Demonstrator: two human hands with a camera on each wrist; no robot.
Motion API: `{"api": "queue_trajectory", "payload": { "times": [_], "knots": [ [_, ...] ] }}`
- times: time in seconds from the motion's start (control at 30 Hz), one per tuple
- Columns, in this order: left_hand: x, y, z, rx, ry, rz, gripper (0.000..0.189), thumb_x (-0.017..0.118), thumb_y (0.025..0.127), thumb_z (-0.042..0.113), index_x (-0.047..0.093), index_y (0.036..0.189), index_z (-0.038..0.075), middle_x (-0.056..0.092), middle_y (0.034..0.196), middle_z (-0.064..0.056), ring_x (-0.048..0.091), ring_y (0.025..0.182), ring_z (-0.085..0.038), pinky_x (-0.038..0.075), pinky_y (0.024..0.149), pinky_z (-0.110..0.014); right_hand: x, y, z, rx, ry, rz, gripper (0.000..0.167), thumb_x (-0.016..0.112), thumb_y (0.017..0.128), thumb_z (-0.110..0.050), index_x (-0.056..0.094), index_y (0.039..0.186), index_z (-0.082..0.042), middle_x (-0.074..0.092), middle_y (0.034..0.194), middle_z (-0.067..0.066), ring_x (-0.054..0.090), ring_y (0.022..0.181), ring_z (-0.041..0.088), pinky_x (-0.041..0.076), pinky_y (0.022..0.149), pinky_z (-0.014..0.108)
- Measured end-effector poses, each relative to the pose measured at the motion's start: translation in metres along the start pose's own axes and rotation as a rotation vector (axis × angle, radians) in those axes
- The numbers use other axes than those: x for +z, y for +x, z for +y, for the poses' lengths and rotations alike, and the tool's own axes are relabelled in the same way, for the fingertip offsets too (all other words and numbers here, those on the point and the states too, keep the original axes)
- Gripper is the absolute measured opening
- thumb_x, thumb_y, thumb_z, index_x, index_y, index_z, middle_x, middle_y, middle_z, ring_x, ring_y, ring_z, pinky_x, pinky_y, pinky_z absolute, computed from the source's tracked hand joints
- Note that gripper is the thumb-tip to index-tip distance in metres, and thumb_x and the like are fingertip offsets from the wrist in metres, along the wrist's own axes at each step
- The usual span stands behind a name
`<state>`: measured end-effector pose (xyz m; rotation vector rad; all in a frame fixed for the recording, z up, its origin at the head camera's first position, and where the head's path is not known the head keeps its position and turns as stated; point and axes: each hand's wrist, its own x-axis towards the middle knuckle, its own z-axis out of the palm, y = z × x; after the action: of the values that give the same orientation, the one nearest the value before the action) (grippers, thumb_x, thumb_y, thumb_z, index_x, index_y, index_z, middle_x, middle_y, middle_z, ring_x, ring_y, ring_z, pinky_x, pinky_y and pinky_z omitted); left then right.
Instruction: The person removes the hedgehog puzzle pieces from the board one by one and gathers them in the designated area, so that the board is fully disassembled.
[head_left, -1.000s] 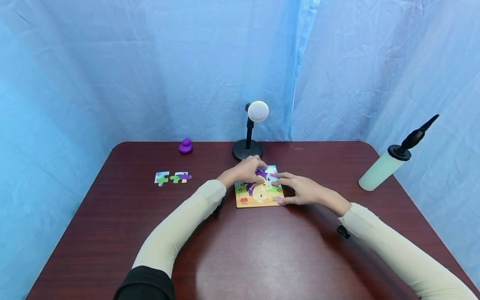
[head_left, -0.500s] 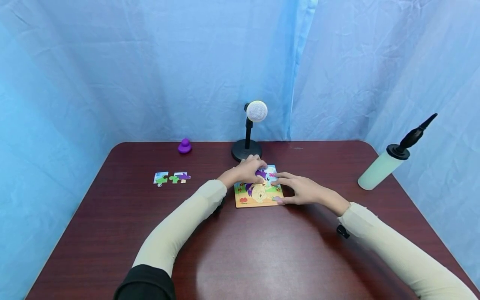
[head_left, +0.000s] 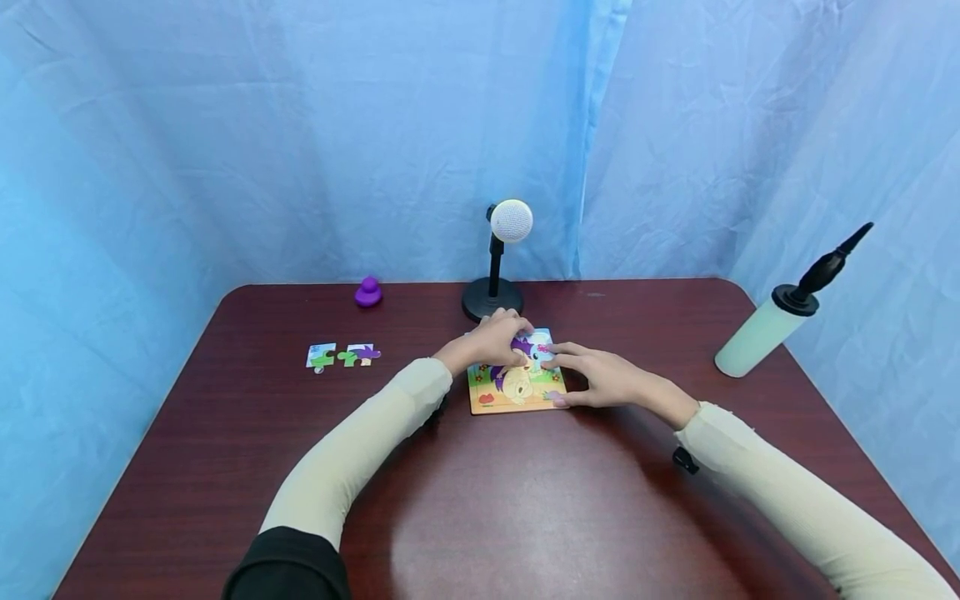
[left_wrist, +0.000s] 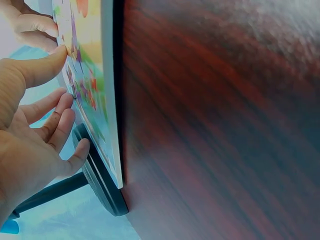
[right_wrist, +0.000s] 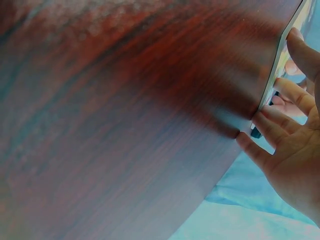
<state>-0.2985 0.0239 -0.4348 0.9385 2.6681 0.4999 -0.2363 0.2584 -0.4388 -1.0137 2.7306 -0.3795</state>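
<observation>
A jigsaw puzzle board with a cartoon picture lies flat in the middle of the table. Over its upper left part sits my left hand, thumb and fingertips touching the picture and hiding some of it. In the left wrist view, the thumb and fingers of this hand stand apart against the board's face. From the right comes my right hand, fingers spread, tips resting along the board's right edge. The right wrist view shows its fingers at the edge and table surface.
Two puzzle pieces, one left and one right, lie left of the board. A purple knob-shaped object and a microphone on a stand are at the back. A pale green hand pump leans at the right.
Both hands keep their places on the board. The whole head view shifts very slightly; nothing else visibly moves.
</observation>
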Motion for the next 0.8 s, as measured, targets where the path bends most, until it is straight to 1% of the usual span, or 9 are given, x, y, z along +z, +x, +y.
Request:
{"api": "queue_trajectory", "payload": {
  "times": [0.27, 0.4, 0.5, 0.6, 0.8],
  "knots": [
    [-0.0018, -0.0014, -0.0013, 0.015, -0.029, 0.017, 0.054, 0.075, 0.093, 0.031, 0.06, 0.141, 0.01, 0.06, 0.132, -0.01, 0.053, 0.122, -0.024, 0.039, 0.111, -0.048, 0.0011, 0.0005, 0.0021, -0.012, -0.006, 0.007, 0.063, 0.075, 0.09, -0.047, 0.06, 0.142, -0.015, 0.047, 0.154, 0.015, 0.054, 0.134, 0.034, 0.05, 0.103, 0.055],
    [-0.0023, -0.0001, -0.0021, 0.026, -0.06, 0.017, 0.053, 0.076, 0.093, 0.028, 0.061, 0.139, 0.007, 0.061, 0.13, -0.011, 0.058, 0.119, -0.022, 0.046, 0.107, -0.04, 0.0006, 0.0004, 0.0023, -0.007, -0.002, 0.002, 0.064, 0.075, 0.09, -0.047, 0.06, 0.143, -0.015, 0.046, 0.155, 0.015, 0.053, 0.134, 0.033, 0.05, 0.104, 0.054],
    [-0.0016, 0.002, -0.0026, 0.025, -0.065, 0.016, 0.053, 0.076, 0.093, 0.027, 0.06, 0.139, 0.007, 0.06, 0.13, -0.011, 0.059, 0.119, -0.021, 0.049, 0.104, -0.036, -0.0003, 0.0004, 0.0019, 0.0, 0.007, -0.003, 0.064, 0.075, 0.09, -0.047, 0.06, 0.143, -0.015, 0.046, 0.155, 0.015, 0.053, 0.134, 0.034, 0.049, 0.104, 0.055],
    [-0.0007, 0.0035, -0.0021, 0.01, -0.063, 0.006, 0.054, 0.074, 0.094, 0.027, 0.058, 0.141, 0.007, 0.058, 0.131, -0.01, 0.056, 0.12, -0.022, 0.047, 0.107, -0.037, -0.0007, 0.0005, 0.0016, 0.005, 0.013, -0.005, 0.065, 0.075, 0.089, -0.047, 0.059, 0.143, -0.015, 0.046, 0.156, 0.015, 0.053, 0.135, 0.034, 0.048, 0.105, 0.056],
    [-0.0001, 0.0033, -0.0006, -0.012, -0.074, -0.01, 0.056, 0.073, 0.095, 0.027, 0.056, 0.144, 0.007, 0.056, 0.134, -0.012, 0.051, 0.124, -0.025, 0.039, 0.112, -0.046, 0.0008, 0.0003, 0.0029, 0.004, 0.011, -0.007, 0.065, 0.074, 0.09, -0.047, 0.059, 0.144, -0.015, 0.045, 0.156, 0.015, 0.052, 0.135, 0.035, 0.048, 0.105, 0.056]
  ]
}}
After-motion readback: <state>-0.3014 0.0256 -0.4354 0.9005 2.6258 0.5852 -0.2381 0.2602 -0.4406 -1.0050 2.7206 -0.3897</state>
